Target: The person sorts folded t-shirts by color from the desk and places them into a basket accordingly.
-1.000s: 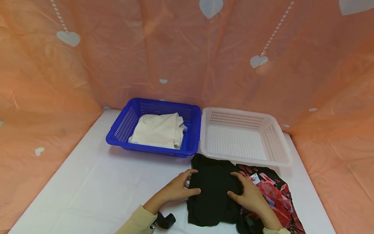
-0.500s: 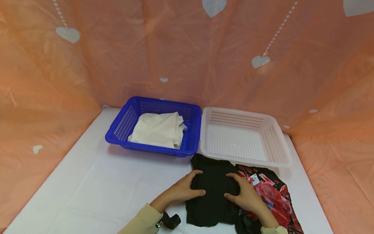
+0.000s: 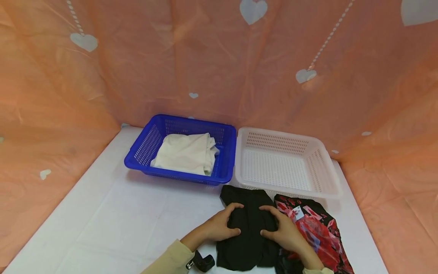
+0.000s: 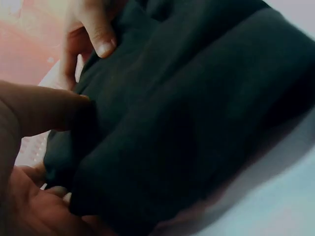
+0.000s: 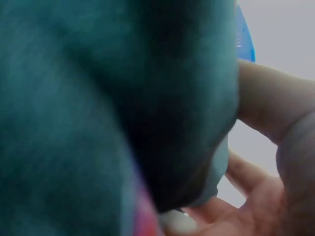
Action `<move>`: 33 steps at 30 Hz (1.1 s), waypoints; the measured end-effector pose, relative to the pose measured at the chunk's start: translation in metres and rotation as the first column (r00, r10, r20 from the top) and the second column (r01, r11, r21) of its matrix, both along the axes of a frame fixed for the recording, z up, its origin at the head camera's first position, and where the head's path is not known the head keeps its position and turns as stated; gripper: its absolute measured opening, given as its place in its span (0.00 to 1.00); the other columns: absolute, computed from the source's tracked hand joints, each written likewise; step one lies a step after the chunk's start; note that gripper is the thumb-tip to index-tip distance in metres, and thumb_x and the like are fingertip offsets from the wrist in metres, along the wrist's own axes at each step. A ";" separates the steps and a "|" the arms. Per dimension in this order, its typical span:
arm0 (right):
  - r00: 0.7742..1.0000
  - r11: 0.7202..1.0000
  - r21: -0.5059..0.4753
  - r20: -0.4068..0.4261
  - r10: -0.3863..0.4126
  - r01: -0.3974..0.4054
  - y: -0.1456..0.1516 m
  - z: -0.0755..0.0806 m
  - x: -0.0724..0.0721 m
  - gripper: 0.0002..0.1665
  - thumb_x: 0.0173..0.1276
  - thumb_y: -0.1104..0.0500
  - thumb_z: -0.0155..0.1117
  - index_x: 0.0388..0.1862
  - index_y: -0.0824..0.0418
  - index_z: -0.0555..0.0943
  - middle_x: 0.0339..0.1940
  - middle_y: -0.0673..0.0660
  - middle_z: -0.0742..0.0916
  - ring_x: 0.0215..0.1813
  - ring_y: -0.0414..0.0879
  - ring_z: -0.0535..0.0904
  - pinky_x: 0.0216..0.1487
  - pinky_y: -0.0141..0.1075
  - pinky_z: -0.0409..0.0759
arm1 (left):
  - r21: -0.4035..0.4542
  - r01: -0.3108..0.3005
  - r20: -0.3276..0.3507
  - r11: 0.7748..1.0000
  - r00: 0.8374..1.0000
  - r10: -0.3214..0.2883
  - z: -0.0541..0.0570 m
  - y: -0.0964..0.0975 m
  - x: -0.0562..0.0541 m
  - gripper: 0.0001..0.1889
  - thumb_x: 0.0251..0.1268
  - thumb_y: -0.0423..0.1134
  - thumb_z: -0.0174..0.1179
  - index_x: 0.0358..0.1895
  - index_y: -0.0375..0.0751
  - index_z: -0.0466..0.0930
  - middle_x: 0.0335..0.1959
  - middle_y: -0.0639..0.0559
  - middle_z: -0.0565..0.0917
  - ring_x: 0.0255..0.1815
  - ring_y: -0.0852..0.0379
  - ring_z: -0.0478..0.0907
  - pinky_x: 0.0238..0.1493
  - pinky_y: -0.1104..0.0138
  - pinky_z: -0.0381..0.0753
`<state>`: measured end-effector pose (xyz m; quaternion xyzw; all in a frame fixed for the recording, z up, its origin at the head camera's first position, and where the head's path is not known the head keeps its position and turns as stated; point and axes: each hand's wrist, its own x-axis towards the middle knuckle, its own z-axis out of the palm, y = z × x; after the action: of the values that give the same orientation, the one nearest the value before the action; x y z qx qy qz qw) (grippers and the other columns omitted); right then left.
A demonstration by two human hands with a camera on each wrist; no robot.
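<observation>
A folded black garment [image 3: 248, 232] lies on the white table with its middle slightly humped. My left hand [image 3: 220, 225] grips its left edge, thumb on top; in the left wrist view several fingers [image 4: 42, 196] are under the cloth. On the opposite edge my right hand [image 3: 285, 230] holds the same garment, and the right wrist view shows fingers [image 5: 246, 196] curled beneath it. To the right lies a black garment with a red floral print [image 3: 318, 232] and a white tag, partly covered by my right hand and forearm.
Behind the black garment stand a blue basket [image 3: 137, 164] holding a folded white cloth [image 3: 183, 154] and a white basket [image 3: 278, 165] to its right. An orange curtain [image 3: 219, 64] with heart prints closes off the back and sides of the table [image 3: 113, 220].
Both hands have moved inward toward each other. The black garment has drawn narrower, with a ridge along its middle, and its far edge has come slightly nearer. The baskets stand as before.
</observation>
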<state>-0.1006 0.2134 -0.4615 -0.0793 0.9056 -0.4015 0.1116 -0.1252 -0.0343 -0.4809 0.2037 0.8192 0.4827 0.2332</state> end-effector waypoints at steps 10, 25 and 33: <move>0.979 0.948 -0.295 0.122 0.162 -0.120 0.006 0.015 0.012 0.40 0.60 0.61 0.70 0.70 0.59 0.64 0.63 0.77 0.71 0.50 0.56 0.83 0.38 0.35 0.83 | 0.085 0.022 -0.028 0.996 0.999 -0.020 0.001 -0.009 0.008 0.34 0.56 0.38 0.67 0.65 0.61 0.63 0.63 0.44 0.72 0.63 0.50 0.71 0.60 0.56 0.72; 0.973 0.969 -0.120 -0.107 0.203 -0.215 0.010 0.037 0.030 0.41 0.54 0.68 0.72 0.66 0.47 0.70 0.63 0.59 0.76 0.59 0.46 0.78 0.52 0.29 0.79 | 0.150 0.084 -0.178 0.985 0.982 -0.057 0.016 -0.024 0.019 0.32 0.57 0.35 0.66 0.63 0.63 0.66 0.54 0.51 0.81 0.51 0.63 0.78 0.51 0.68 0.77; 0.950 0.989 -0.032 -0.285 0.131 -0.146 0.009 0.054 0.033 0.43 0.51 0.69 0.74 0.65 0.46 0.72 0.57 0.53 0.80 0.52 0.35 0.78 0.45 0.29 0.81 | 0.252 0.112 -0.250 0.961 0.967 -0.047 0.033 -0.026 0.018 0.32 0.57 0.29 0.64 0.64 0.57 0.66 0.53 0.49 0.82 0.50 0.62 0.80 0.50 0.69 0.79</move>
<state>-0.0676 0.2227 -0.4073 -0.2020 0.8934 -0.4012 0.0073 -0.1074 -0.0602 -0.4478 0.3232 0.7609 0.5493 0.1216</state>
